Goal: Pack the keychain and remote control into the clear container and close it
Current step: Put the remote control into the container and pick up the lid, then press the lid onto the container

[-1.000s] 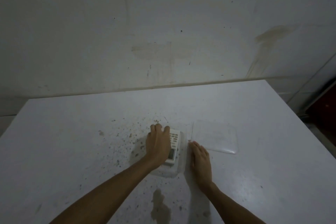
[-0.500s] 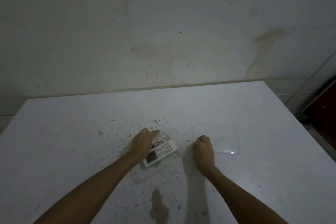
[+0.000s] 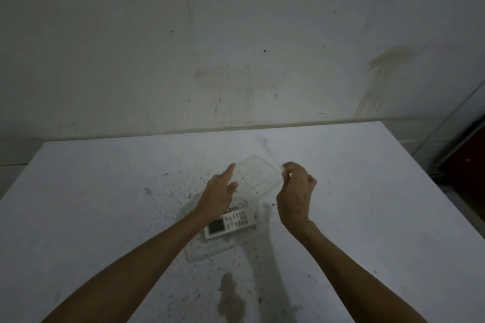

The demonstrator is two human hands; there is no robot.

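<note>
A white remote control (image 3: 231, 223) lies slantwise inside the clear container (image 3: 207, 252) on the white table. A bit of the keychain (image 3: 239, 206) shows just behind the remote, partly hidden by my left wrist. The clear lid (image 3: 256, 177) is held in the air above and behind the container. My right hand (image 3: 295, 193) pinches its right edge. My left hand (image 3: 219, 193) touches its left edge with the forefinger stretched out.
The white table (image 3: 105, 204) is speckled with dark spots, with a brown stain (image 3: 231, 294) near its front edge. A stained wall stands right behind it. At the right, past the table's edge, is a dark red object (image 3: 469, 162).
The lid lay flat on the table to the right. My right hand has picked it up and carried it left over the container. My left hand left the remote and rose to the lid.
</note>
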